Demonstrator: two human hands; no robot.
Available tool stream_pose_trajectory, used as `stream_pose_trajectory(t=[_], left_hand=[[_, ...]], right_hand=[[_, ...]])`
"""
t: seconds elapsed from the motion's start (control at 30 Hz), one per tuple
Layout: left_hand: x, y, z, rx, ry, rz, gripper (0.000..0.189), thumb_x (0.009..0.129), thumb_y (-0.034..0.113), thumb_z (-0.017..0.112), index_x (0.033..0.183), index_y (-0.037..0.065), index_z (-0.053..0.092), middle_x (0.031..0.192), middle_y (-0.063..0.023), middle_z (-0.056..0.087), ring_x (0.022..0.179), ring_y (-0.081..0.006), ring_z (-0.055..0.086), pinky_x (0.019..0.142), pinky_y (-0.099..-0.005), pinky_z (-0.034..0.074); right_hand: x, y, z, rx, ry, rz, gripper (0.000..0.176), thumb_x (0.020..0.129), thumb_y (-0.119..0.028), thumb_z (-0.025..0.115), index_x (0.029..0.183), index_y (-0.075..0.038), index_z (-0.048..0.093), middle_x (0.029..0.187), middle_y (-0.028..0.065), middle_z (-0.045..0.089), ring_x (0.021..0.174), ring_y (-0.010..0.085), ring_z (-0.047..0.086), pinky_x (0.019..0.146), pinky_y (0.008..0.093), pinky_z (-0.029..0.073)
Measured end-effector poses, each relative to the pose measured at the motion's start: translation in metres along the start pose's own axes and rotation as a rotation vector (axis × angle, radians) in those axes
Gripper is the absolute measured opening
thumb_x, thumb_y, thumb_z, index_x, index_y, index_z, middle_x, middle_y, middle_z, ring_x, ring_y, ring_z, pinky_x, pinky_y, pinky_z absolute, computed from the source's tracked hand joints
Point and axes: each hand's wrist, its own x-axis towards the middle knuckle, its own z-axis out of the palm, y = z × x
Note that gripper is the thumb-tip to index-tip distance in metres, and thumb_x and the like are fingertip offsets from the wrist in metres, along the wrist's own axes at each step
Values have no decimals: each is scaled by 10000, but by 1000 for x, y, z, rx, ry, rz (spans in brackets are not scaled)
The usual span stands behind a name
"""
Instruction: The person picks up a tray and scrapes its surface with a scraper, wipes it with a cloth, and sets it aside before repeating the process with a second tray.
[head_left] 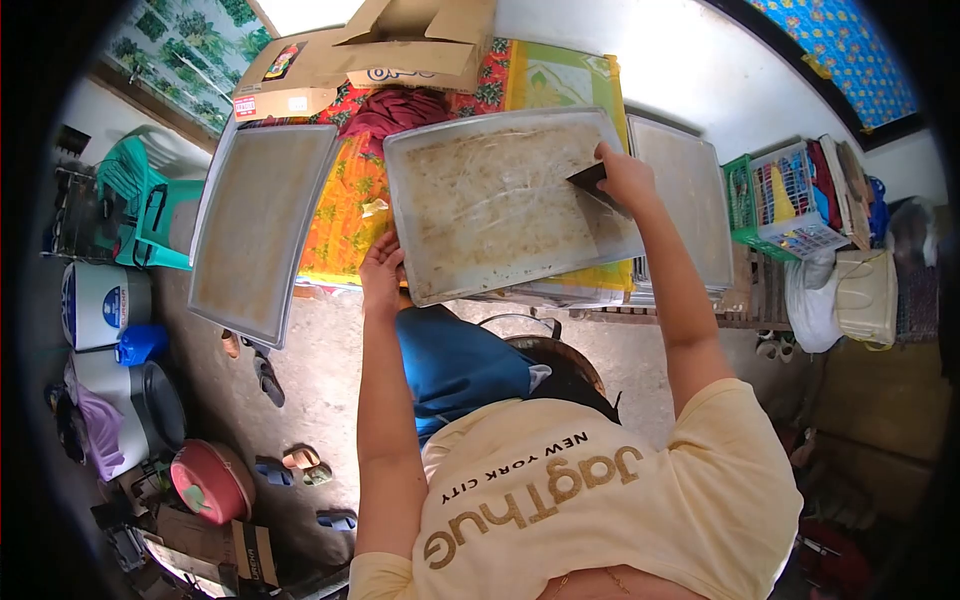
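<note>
A shallow translucent tray with a thin brownish film lies tilted in front of me on the table. My left hand grips its lower left edge, fingers curled at the rim. Near the tray's right side, my right hand holds a flat black scraper, its pointed corner toward the left over the film. Under the scraper a strip of the tray looks clearer than the rest. A second filmed tray rests to the left, jutting past the table's front edge. More trays lie stacked at the right.
Cardboard boxes and a dark red cloth sit at the back of the table, over a bright patterned cover. A green chair stands left. Crates are at the right. Slippers lie on the floor.
</note>
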Motion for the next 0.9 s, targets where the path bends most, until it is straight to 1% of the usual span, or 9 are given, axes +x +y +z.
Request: stream_pose_trajectory(t=[0.1,0.2,0.3,0.4,0.5,0.6,0.7,0.9], left_hand=[[0,-2,-1,-2,-4,2,395,907,-31,583,1295,-32,508,1187,-120,618,1009,-179,649,776,-286,595],[2,-3,-4,-3,-1,5,395,907,-28,585,1295,-29,511,1182,-115,623,1003,-174,650,767,-278,591],[1,-2,-4,14,2,-9,398,902,-21,597,1292,-25,520,1169,-106,631,978,-158,652,732,-256,581],[0,2,-3,6,-20,-13,405,894,-14,613,1289,-20,528,1153,-95,640,949,-134,651,691,-231,563],[-3,2,-1,-14,-13,-17,409,889,-10,621,1289,-16,533,1140,-84,647,912,-113,648,640,-208,540],[-2,3,-1,-21,-15,-9,409,887,-9,624,1288,-11,537,1134,-75,649,883,-98,644,598,-191,517],[-1,2,-2,-27,-8,-11,408,887,-9,626,1286,-6,541,1133,-68,650,863,-87,635,574,-183,490],[-4,5,5,-26,40,-25,390,893,-30,605,1278,-4,551,1093,-49,655,810,-65,603,566,-178,439]], right_hand=[[6,-3,4,-3,62,23,367,799,-114,688,1125,-278,644,1147,48,617,1053,310,631,820,470,501],[5,-3,24,-170,218,-131,335,775,-185,740,1074,-314,664,1213,6,532,1109,280,550,882,444,438],[0,-4,34,-96,300,-124,298,738,-295,782,1018,-322,683,1181,-13,522,1098,241,488,888,412,380],[-1,-1,45,-129,409,-142,280,706,-383,796,959,-309,701,1129,-4,524,1040,237,499,845,413,377],[4,1,45,-100,440,-89,252,715,-399,791,926,-287,711,1102,0,527,1034,236,495,845,411,374],[3,-2,35,-78,332,-68,246,718,-427,787,891,-266,723,1078,2,534,1030,232,495,847,409,372],[4,5,37,-46,278,-80,266,718,-454,780,892,-258,734,1057,3,537,1022,229,497,844,403,374],[2,3,39,-69,267,-70,270,737,-494,760,866,-257,751,1049,5,545,1031,228,498,844,393,379]])
